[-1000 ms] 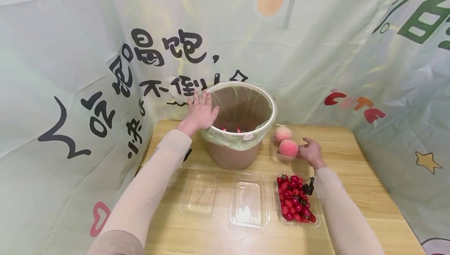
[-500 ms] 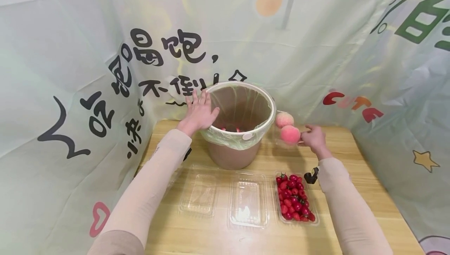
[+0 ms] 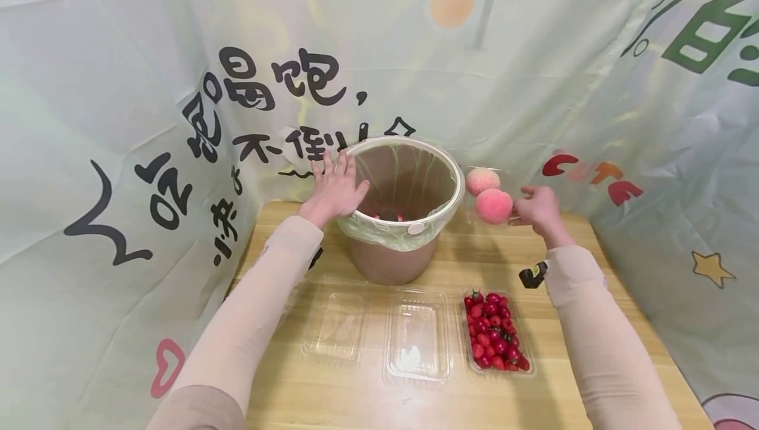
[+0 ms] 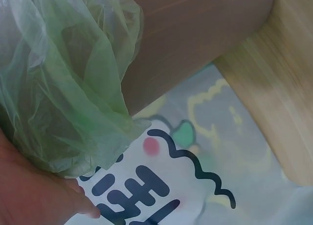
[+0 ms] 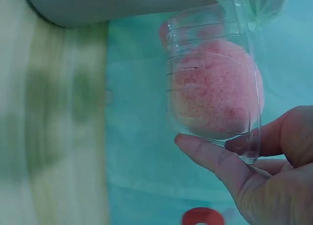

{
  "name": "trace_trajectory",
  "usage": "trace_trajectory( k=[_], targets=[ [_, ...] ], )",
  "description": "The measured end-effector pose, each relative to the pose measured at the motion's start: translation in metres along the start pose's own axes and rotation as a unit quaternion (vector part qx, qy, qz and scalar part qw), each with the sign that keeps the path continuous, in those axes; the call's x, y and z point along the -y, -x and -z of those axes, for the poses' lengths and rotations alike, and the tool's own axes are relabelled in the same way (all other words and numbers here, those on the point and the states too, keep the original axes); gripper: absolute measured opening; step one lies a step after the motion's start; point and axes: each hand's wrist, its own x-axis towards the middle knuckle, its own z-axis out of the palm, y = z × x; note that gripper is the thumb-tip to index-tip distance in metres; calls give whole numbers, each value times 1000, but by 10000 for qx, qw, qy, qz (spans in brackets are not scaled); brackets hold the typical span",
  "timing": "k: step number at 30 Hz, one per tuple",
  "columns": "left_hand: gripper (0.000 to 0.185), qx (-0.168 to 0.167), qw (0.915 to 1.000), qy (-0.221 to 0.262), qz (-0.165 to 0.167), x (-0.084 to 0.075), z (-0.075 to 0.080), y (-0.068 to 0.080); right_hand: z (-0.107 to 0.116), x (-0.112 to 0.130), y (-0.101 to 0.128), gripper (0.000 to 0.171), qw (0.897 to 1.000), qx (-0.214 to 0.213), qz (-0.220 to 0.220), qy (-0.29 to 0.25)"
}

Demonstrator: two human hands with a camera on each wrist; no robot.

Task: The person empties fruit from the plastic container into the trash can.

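Note:
A brown bin (image 3: 396, 259) lined with a green bag (image 3: 385, 236) stands at the back of the wooden table (image 3: 593, 298). My left hand (image 3: 336, 188) rests flat against the bin's left rim, fingers straight; the left wrist view shows the bag (image 4: 63, 78) by the palm. My right hand (image 3: 536, 209) holds a clear tray (image 5: 215, 73) with two peaches (image 3: 492, 203) in the air just right of the bin's rim. In the right wrist view the fingers (image 5: 210, 156) pinch the tray's edge, a peach (image 5: 215, 88) inside. Red items lie at the bin's bottom.
Along the table's front stand two empty clear trays (image 3: 335, 326) (image 3: 417, 342) and a tray of cherry tomatoes (image 3: 495, 341). A printed cloth backdrop (image 3: 178, 87) closes in the table at the back and both sides.
My right hand has lifted the peach tray off the table and raised it up toward the bin's rim. The left hand has stayed on the bin.

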Motion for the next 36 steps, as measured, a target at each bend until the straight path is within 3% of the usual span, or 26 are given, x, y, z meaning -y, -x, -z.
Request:
trace_trajectory(
  k=[12,24,30,36],
  targets=[
    [80,-4,10000,75,10,1,0,0,15,44,4,65,9968,-188,88,773],
    [79,-13,10000,-3,45,0,2,0,19,70,9,66,9978,-185,187,613],
    [79,76,10000,36,43,-1,1,0,18,84,8,67,9933,-349,247,1074],
    [78,67,9999,60,46,0,1,1,19,97,7,68,9962,-304,312,756]
  ],
)
